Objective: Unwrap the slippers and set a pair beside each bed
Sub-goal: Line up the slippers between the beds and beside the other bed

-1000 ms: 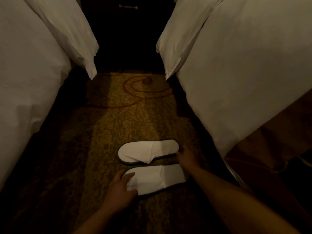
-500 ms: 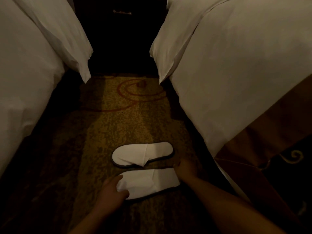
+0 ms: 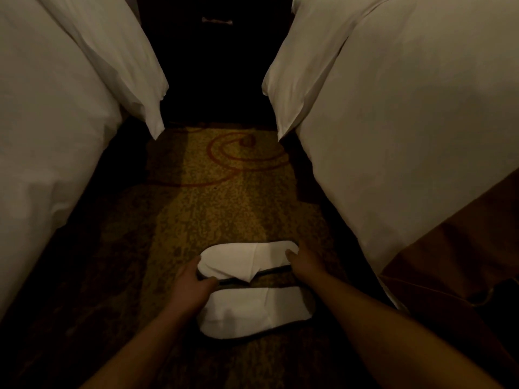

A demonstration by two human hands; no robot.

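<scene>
White far slipper (image 3: 247, 258) between both hands

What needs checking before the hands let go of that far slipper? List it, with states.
1. Wrapping off both slippers: ok, no wrapper shows.
2. Near slipper flat on the carpet: ok.
3. Far slipper flat: cannot tell; left hand and right hand grip its ends.
4. Pair parallel, ends matching: ok.
5. Pair beside the right bed: ok, nearer it than the left bed.
6. Left bed's pair: not ok, none in view.
</scene>
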